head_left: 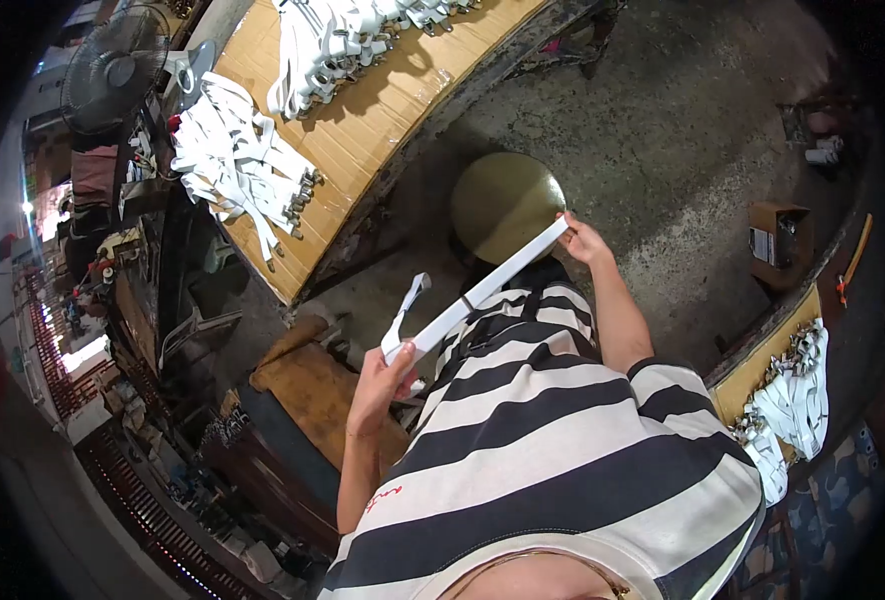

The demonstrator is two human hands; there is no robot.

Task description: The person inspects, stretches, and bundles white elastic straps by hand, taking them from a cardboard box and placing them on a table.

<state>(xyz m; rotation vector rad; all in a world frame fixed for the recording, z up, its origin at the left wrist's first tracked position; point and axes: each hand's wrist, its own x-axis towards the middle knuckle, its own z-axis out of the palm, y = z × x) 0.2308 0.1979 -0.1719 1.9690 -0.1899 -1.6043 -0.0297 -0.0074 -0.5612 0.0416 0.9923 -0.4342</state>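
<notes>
A white belt (511, 268) stretches at a slant across the front of my body, with a dark band partway along it. My left hand (378, 388) is closed on its lower end, thumb on top, and a loose white length sticks up beside that hand. At the far end my right hand (585, 240) pinches the strip between thumb and fingers. The belt hangs in the air between both hands, above a round stool seat (503, 200). Whatever lies inside my left palm is partly hidden.
On the cardboard-covered table (338, 190) at upper left lie a pile of white belts with metal buckles (238, 160) and another bundle (338, 50). More white belts (793, 400) lie at right. A fan (118, 70) stands at far left; an open carton (781, 235) is at right.
</notes>
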